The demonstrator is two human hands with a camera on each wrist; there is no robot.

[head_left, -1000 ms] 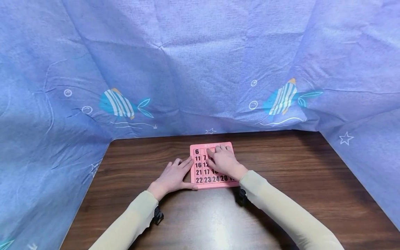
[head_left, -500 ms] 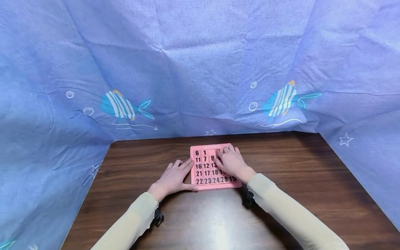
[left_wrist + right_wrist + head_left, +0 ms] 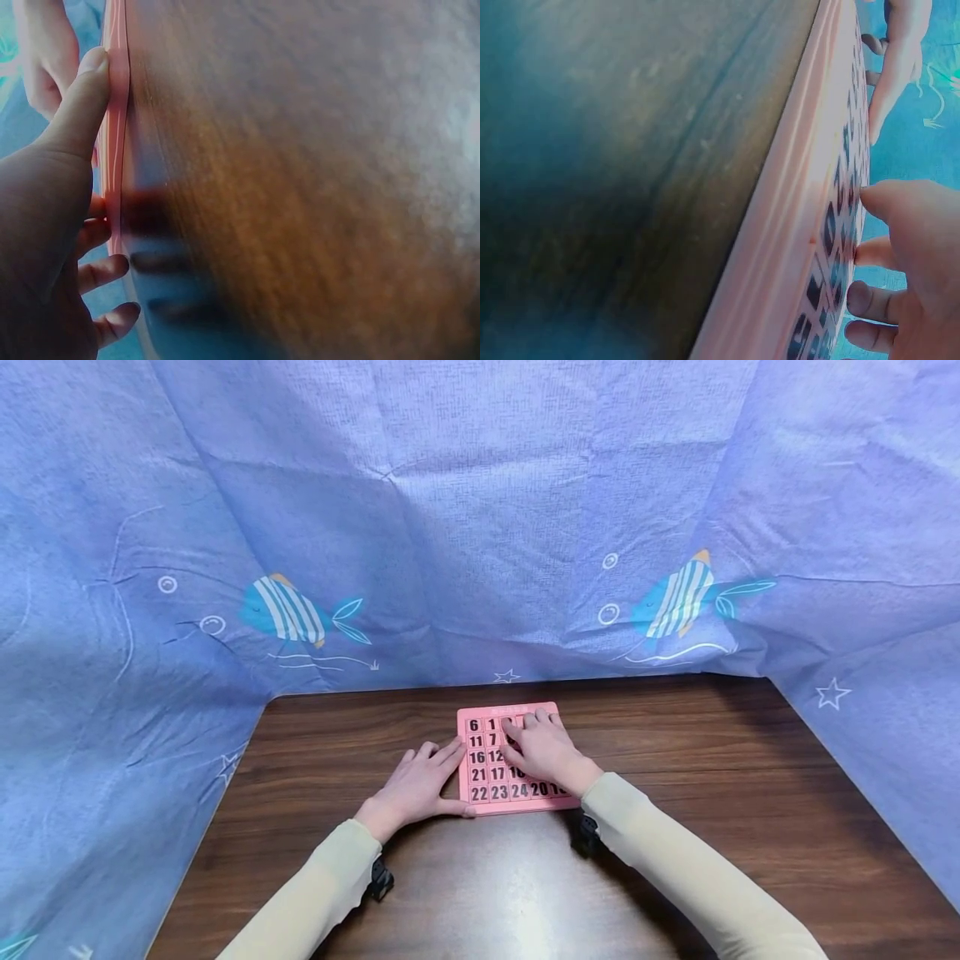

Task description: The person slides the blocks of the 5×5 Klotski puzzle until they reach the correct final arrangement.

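Note:
A pink sliding number puzzle point(image 3: 498, 807) lies flat on the table, with black numbers on its square tiles. My left hand point(image 3: 411, 787) steadies it at the left side. In the head view its fairly straight fingers touch the left edge and its thumb lies at the near left corner; the left wrist view shows the thumb point(image 3: 94, 64) against the pink rim. My right hand point(image 3: 547, 750) is over the upper right tiles, index fingertip on the top row. In the right wrist view its fingertips point(image 3: 874, 199) touch the tile face. That hand covers several tiles.
The dark brown wooden table point(image 3: 675, 760) surrounds the puzzle, with a light glare near its front. A blue cloth with fish prints point(image 3: 487, 527) hangs behind and along the sides. A small black device point(image 3: 380, 881) is on the left wrist.
My right hand moved right, then back left. The top-row gap beside the 1 half a second ago now has a tile in it, partly under a finger. My left hand stays put.

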